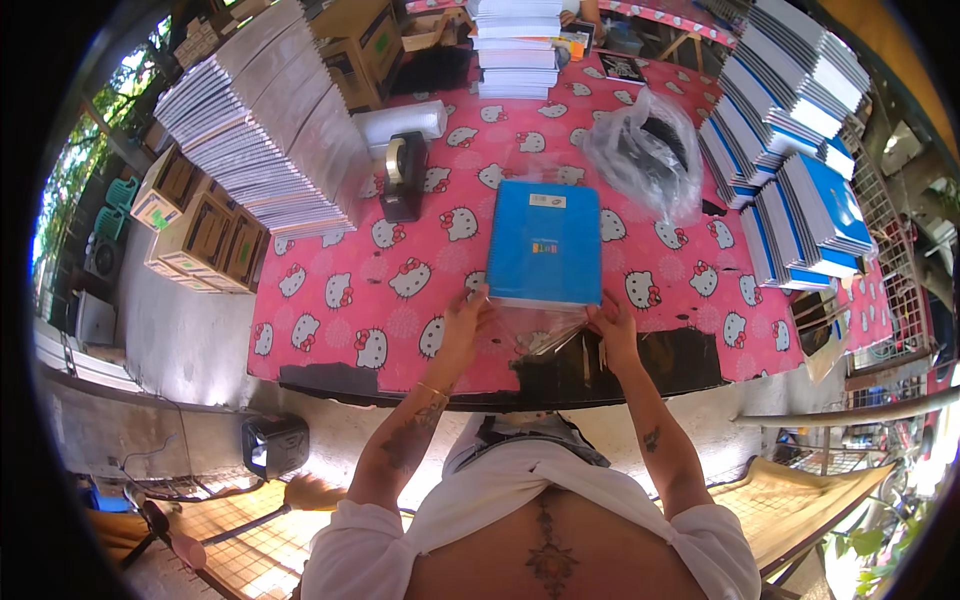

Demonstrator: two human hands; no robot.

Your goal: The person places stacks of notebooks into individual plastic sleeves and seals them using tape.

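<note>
A blue-covered notebook [545,235], with a thickness of white pages showing at its near edge, lies flat before me on the pink cloth. Clear plastic wraps it, and the loose mouth of this plastic bag [540,322] spreads out toward me. At the notebook's near left corner, my left hand [470,322] pinches the plastic. My right hand [612,325] grips the plastic by the near right corner. Whether one notebook or several lie inside is hard to make out.
A tall stack of notebooks [265,120] rises at left beside a tape dispenser [404,178] and a plastic roll [400,122]. Blue and white notebook stacks [790,130] stand right, near a crumpled plastic bag [650,155]. Another stack [517,50] stands at the far side.
</note>
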